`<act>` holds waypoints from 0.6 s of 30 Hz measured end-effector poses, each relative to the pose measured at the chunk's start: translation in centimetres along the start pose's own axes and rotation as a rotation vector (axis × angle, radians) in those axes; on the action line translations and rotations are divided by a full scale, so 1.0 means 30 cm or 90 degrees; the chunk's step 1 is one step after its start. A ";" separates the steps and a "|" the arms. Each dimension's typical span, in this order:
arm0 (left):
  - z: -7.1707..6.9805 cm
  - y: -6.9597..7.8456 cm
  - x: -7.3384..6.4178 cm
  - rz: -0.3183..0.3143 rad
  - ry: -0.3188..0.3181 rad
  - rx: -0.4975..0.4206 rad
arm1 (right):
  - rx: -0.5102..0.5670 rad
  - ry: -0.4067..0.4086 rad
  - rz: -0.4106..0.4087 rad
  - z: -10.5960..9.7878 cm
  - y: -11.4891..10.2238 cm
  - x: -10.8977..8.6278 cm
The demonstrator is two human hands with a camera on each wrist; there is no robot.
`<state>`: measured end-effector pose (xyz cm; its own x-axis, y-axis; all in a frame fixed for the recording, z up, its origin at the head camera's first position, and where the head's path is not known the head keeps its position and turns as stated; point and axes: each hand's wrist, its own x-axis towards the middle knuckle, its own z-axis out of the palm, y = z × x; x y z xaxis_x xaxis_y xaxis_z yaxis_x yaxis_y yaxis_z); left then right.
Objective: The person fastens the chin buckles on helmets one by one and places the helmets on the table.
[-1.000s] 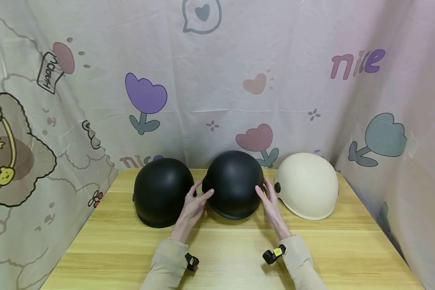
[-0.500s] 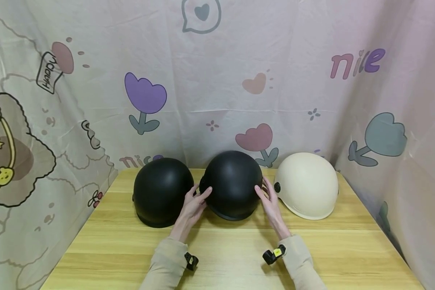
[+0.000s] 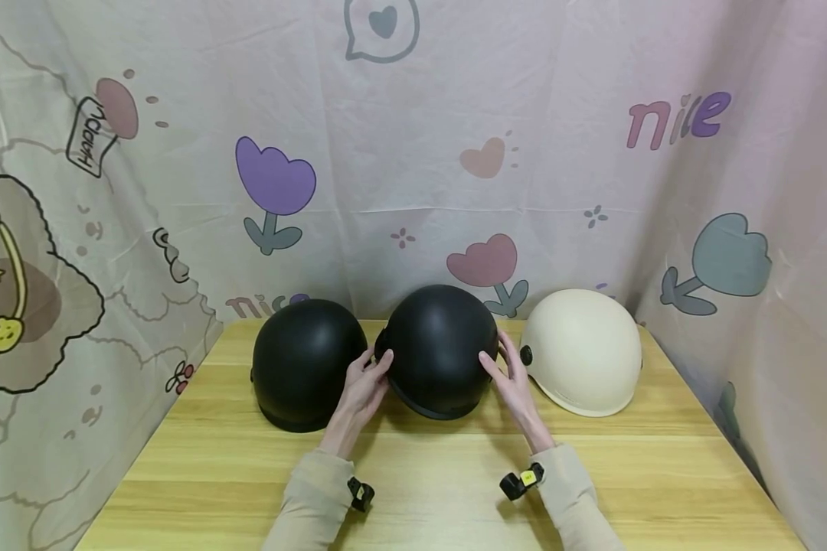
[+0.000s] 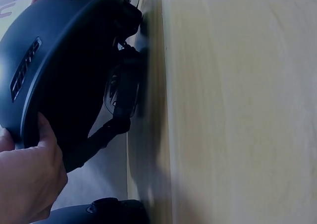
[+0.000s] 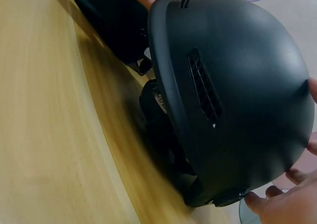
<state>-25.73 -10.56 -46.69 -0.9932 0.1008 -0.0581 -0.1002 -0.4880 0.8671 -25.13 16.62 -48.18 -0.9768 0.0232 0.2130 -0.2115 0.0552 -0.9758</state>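
Observation:
Both hands hold the middle black helmet (image 3: 441, 352) from its two sides, near the back of the table. My left hand (image 3: 364, 386) grips its rim; the left wrist view shows the thumb and fingers of the left hand (image 4: 29, 179) around the edge. On the other side my right hand (image 3: 513, 383) holds it with the thumb on the front and the fingers reaching behind. A vent shows on the helmet shell (image 5: 237, 85) in the right wrist view. Beneath the raised rim hangs a dark chin strap (image 4: 99, 140), and the helmet's dark inside is partly visible.
Another black helmet (image 3: 306, 363) stands close by on the left, a cream helmet (image 3: 584, 352) on the right. All are on a wooden table (image 3: 441, 497) with a printed curtain (image 3: 386, 115) behind it. Small cameras (image 3: 361, 493) are strapped at the wrists.
The middle black helmet has shifted slightly left and turned a little in the hands. My left hand has moved slightly left with it; the other helmets stay put.

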 end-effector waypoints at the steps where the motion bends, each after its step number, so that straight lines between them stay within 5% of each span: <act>1: -0.001 0.001 0.000 0.001 0.000 -0.003 | -0.002 -0.001 -0.003 0.002 0.000 0.000; 18: 0.014 0.032 -0.012 0.033 -0.023 -0.110 | 0.006 0.006 -0.038 0.015 -0.006 -0.009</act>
<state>-25.45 -10.71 -45.64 -0.9948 0.1016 0.0055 -0.0606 -0.6347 0.7703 -24.83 16.14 -48.07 -0.9620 0.0291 0.2713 -0.2698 0.0476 -0.9617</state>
